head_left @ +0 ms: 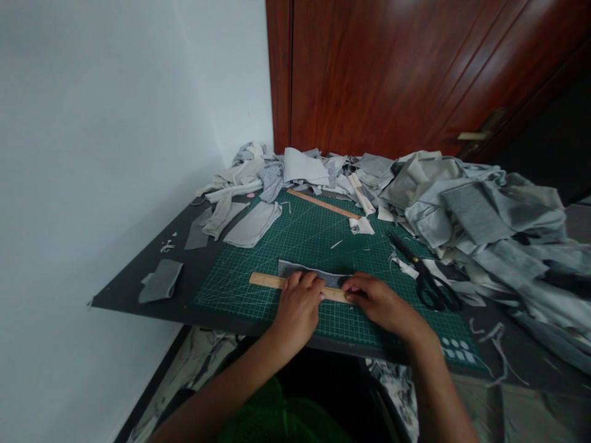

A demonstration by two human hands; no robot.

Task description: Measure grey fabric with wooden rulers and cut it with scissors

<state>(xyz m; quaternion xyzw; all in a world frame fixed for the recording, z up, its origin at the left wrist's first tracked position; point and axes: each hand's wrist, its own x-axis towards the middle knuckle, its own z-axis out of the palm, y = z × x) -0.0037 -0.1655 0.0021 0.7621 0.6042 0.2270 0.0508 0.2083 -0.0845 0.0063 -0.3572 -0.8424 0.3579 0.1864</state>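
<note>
A wooden ruler (266,280) lies along the front of the green cutting mat (240,295), against a narrow strip of grey fabric (295,267). My left hand (301,301) is bent over the ruler's middle and holds it down, its fingertips reaching the strip. At the strip's right end, my right hand (376,301) is closed in a pinch on the fabric, next to the ruler's end; its fingertips partly hide what they grip. To the right of that hand lies a pair of black scissors (427,280), blades pointing away from me.
Fabric scraps (480,209) are heaped on the right and along the back. A second wooden ruler (323,204) lies at the mat's far side. Folded grey cloth (161,282) sits on the left, near a white wall (115,154). Behind the table stands a brown door (392,74).
</note>
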